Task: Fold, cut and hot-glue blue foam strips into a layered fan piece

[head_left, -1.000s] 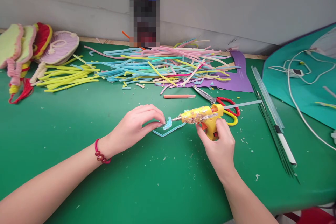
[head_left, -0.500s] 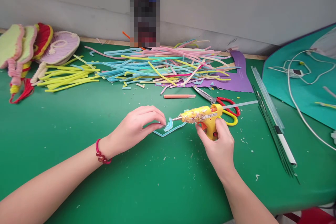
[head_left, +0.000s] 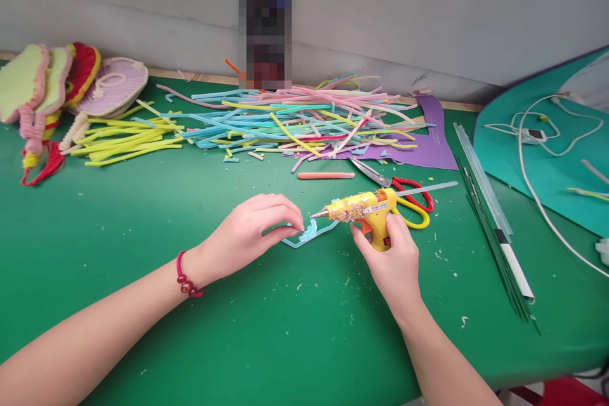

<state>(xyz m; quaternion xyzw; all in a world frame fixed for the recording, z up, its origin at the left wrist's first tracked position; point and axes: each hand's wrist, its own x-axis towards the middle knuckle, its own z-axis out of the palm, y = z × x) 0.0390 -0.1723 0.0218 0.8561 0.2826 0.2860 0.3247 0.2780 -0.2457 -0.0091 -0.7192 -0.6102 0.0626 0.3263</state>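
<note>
The right hand grips a yellow plastic glue gun, a translucent glue stick in its rear; the left hand pinches a bent light-blue strip.

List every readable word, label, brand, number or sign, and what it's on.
None can be read.
Hot glue gun: white label with dark print, too small to read.
Wall: dark marks low down, right of centre; cannot tell if writing or scuffs.
Dark upright object by the wall: pixelated, any text on it is lost.
</note>
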